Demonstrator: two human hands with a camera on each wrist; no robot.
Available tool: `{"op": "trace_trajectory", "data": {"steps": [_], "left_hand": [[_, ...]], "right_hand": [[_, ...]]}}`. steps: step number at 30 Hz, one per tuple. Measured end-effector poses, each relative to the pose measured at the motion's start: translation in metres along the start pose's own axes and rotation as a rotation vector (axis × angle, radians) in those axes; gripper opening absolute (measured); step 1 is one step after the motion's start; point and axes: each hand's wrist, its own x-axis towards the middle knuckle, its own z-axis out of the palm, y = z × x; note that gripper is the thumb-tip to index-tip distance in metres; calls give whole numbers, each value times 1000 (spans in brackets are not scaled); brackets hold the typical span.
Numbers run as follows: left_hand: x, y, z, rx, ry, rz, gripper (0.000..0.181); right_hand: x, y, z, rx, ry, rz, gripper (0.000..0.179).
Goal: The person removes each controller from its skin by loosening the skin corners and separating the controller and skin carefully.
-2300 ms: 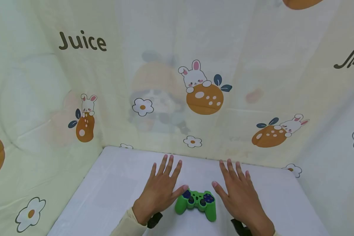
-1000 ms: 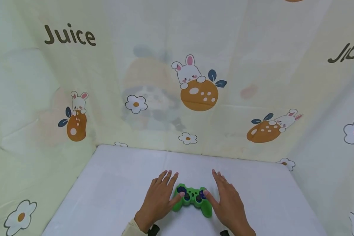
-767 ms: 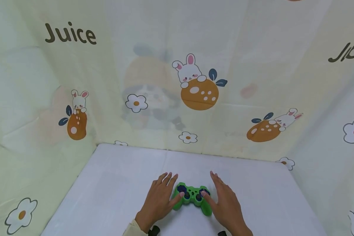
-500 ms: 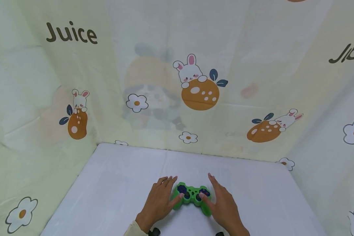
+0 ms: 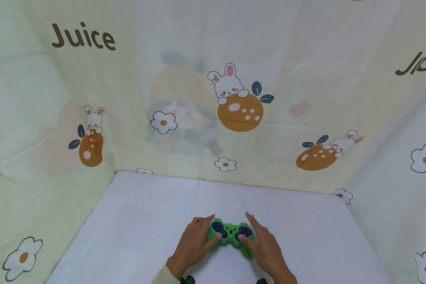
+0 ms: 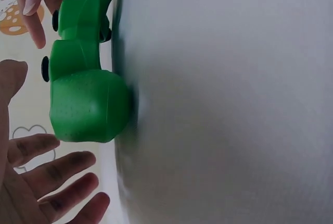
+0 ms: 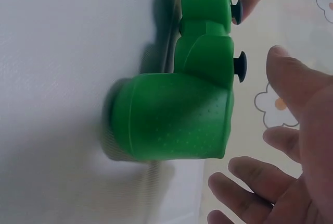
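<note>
A green game controller (image 5: 230, 232) with dark blue button pads and black thumbsticks lies on the white tabletop. My left hand (image 5: 193, 242) is at its left side, thumb over the left stick, fingers spread beside the grip. In the left wrist view a gap shows between that hand's fingers (image 6: 62, 172) and the controller (image 6: 88, 107). On the other side my right hand (image 5: 268, 248) hovers with its thumb above the right stick. The right wrist view shows its fingers (image 7: 260, 177) loosely bent and apart from the controller (image 7: 177, 117).
The white table (image 5: 145, 205) reaches back to a cream curtain (image 5: 184, 165) printed with bunnies, oranges and flowers. The cloth also hangs along the left and right sides. Dark wrist camera mounts (image 5: 188, 279) sit under both wrists.
Both hands have come in closer to the controller, the right one moving left, and their thumbs now reach over the sticks. The controller stays on the table; the head view has shifted slightly.
</note>
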Motion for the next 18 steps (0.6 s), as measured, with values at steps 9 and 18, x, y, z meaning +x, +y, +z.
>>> {"op": "trace_trajectory", "data": {"steps": [9,18], "left_hand": [[0,1,3,-57,-16,0,62],[1,-2,7,-62,-19,-3,59]], "right_hand": [[2,5,5,7,-13,-14,72],[4,9,10,45,-42,-11,63]]}}
